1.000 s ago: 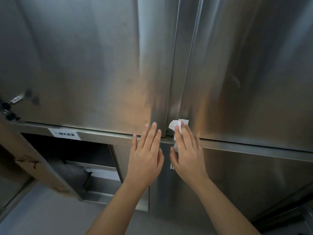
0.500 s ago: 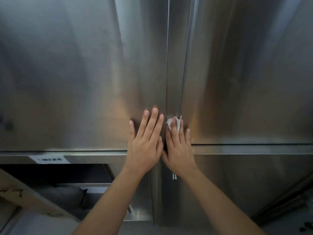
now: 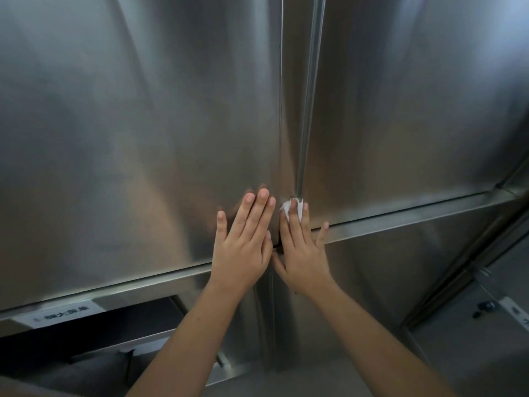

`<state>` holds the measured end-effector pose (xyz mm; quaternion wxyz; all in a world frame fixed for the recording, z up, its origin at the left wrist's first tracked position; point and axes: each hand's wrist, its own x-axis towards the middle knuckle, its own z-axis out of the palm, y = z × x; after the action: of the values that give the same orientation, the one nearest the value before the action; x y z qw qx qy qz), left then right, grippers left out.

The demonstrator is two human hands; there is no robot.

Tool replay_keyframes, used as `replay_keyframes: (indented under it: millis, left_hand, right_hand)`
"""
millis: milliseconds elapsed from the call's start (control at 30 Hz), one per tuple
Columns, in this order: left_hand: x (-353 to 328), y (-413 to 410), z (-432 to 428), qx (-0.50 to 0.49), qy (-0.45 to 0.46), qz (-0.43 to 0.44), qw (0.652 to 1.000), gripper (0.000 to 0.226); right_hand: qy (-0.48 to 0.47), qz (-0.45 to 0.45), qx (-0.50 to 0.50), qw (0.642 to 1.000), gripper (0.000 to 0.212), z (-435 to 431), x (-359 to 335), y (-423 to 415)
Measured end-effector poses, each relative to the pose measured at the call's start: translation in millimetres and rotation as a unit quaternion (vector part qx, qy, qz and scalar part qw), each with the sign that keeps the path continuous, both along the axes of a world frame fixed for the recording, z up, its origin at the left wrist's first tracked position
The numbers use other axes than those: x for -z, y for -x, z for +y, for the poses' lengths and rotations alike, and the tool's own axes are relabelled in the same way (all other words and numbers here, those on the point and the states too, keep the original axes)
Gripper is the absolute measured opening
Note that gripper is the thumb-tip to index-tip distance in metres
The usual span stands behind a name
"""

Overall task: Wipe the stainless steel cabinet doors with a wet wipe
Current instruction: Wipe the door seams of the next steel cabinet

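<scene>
Steel everywhere: left door [image 3: 143,138] meets right door [image 3: 415,110]. My left hand [image 3: 243,247] lies flat on the left one; my right hand [image 3: 303,253], fingers straight, presses the wet wipe [image 3: 292,207] onto the seam. Label [image 3: 61,313] below.

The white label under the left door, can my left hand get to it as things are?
Probably yes. The left hand lies flat on the left door, holding nothing, and the white label sits on the ledge below and to its left, with only bare steel between.
</scene>
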<state>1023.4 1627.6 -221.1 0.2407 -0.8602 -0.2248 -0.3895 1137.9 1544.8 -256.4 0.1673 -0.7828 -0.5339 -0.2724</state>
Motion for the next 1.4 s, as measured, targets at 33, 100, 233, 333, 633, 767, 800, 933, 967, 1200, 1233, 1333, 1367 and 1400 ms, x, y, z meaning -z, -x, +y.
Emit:
replay_keyframes:
  millis: [33,100,233,333,633,767,800,933,967,1200,1233,1333,1367,1400]
  left_hand:
    - [0,1,1,-0.001,-0.005,0.005,1.000,0.065]
    - [1,3,4,-0.002,-0.016,0.014,1.000,0.066]
    - [1,3,4,-0.006,-0.021,0.011,1.000,0.066]
    - [2,3,3,-0.004,-0.022,0.015,1.000,0.064]
    - [0,4,2,0.007,0.005,0.023,1.000,0.065]
    - [-4,5,-5,0.022,0.028,0.010,0.999,0.064]
    - [-7,4,-7,0.025,0.032,0.003,0.999,0.063]
    - [-36,0,-9,0.026,0.036,-0.042,0.998,0.060]
    - [-46,-2,-9,0.029,0.032,-0.051,0.998,0.059]
    - [-109,-13,-2,0.038,-0.014,-0.081,0.996,0.057]
    - [-118,-15,0,0.038,-0.023,-0.084,0.995,0.057]
    - [-145,-19,4,0.041,-0.052,-0.096,0.993,0.057]
    - [-154,-20,6,0.042,-0.061,-0.101,0.992,0.057]
    - [-164,-22,7,0.041,-0.068,-0.106,0.991,0.057]
  right_hand:
    - [0.017,0.005,-0.005,1.000,0.076,-3,7,2]
    - [0.055,0.012,-0.009,0.998,0.077,-10,19,5]
    - [0.063,0.007,-0.013,0.998,0.078,-15,20,3]
    - [0.019,0.017,-0.035,0.999,0.079,-12,8,0]
    - [0.099,0.022,-0.036,0.994,0.077,-25,26,0]
    - [0.106,0.013,-0.040,0.994,0.076,-24,15,-2]
    - [0.093,0.014,-0.045,0.995,0.076,-22,9,-2]
    - [0.026,0.017,-0.071,0.997,0.077,-13,-21,-3]
    - [0.014,0.012,-0.076,0.997,0.077,-12,-29,-4]
    - [-0.047,-0.025,-0.105,0.993,0.077,-3,-93,-13]
    - [-0.054,-0.031,-0.108,0.992,0.077,-2,-103,-14]
    - [-0.078,-0.052,-0.116,0.989,0.077,2,-132,-19]
    - [-0.086,-0.059,-0.116,0.988,0.077,4,-141,-20]
    - [-0.095,-0.066,-0.115,0.987,0.077,6,-150,-21]
